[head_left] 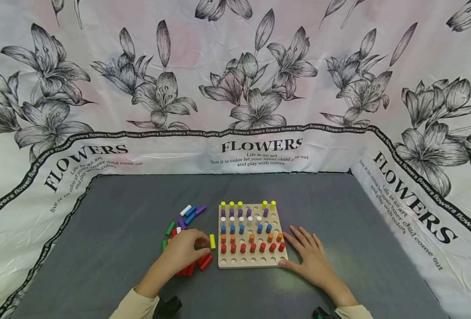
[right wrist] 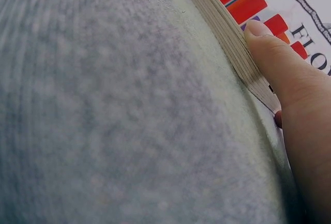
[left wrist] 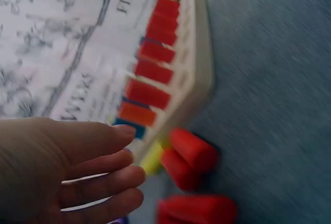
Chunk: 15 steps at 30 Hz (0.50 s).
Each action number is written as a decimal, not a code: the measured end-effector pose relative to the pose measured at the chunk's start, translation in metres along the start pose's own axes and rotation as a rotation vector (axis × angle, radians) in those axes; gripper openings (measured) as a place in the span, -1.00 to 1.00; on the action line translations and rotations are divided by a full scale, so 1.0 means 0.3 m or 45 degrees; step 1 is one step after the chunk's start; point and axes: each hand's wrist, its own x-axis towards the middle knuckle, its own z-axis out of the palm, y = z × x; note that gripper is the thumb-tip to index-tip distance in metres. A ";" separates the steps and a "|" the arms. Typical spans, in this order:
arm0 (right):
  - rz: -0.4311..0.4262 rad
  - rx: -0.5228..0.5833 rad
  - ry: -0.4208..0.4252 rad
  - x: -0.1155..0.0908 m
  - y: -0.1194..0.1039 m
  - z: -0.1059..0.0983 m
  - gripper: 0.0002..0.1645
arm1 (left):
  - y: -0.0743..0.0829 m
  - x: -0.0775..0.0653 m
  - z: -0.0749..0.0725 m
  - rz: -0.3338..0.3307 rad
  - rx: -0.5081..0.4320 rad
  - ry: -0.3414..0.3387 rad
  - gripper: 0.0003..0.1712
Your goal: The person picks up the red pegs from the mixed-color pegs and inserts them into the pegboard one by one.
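A square wooden pegboard (head_left: 255, 266) carries rows of coloured pegs: yellow at the back, then purple, white, blue, orange and red. Bare holes show in its front row, with gaps in most other rows. Just left of the board hovers my left hand (head_left: 184, 248), over a heap of loose pegs, its fingers loosely extended and holding nothing. A yellow peg (head_left: 213, 242) lies between that hand and the board. My right hand (head_left: 310, 257) rests at the board's right side, fingers spread. In the right wrist view its thumb (right wrist: 274, 53) touches the board's near corner.
Loose red pegs (head_left: 206, 262) lie in front of the left hand, partly covered by it. Beyond it are green (head_left: 170, 228), purple (head_left: 201, 210), blue and white pegs. A grey cloth (head_left: 119, 212) covers the table, and a flower-printed curtain (head_left: 171, 153) encloses its back and sides.
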 end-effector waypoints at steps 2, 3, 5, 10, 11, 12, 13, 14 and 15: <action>0.007 -0.003 -0.014 0.001 0.001 0.000 0.00 | -0.022 -0.007 0.005 0.008 0.005 -0.042 -0.81; 0.010 -0.005 -0.020 0.002 0.001 -0.001 0.00 | -0.030 -0.009 0.009 0.015 0.009 -0.055 -0.82; 0.015 -0.006 -0.032 0.004 0.001 -0.001 0.01 | -0.042 -0.013 0.013 0.028 0.007 -0.070 -0.82; 0.031 0.000 -0.054 0.006 0.003 0.000 0.01 | -0.061 -0.010 0.021 0.036 -0.030 -0.096 -0.84; 0.031 -0.002 -0.055 0.005 0.003 0.000 0.01 | -0.065 -0.008 0.023 0.037 -0.043 -0.105 -0.84; 0.028 -0.003 -0.049 0.004 0.004 0.001 0.01 | -0.070 -0.006 0.024 0.042 -0.053 -0.114 -0.85; 0.025 -0.005 -0.042 0.003 0.004 0.002 0.01 | -0.075 -0.006 0.026 0.051 -0.070 -0.123 -0.84; 0.022 -0.007 -0.036 0.003 0.004 0.002 0.00 | -0.080 -0.004 0.027 0.057 -0.084 -0.131 -0.85; 0.017 -0.010 -0.029 0.002 0.004 0.003 0.00 | -0.086 -0.003 0.028 0.066 -0.102 -0.138 -0.84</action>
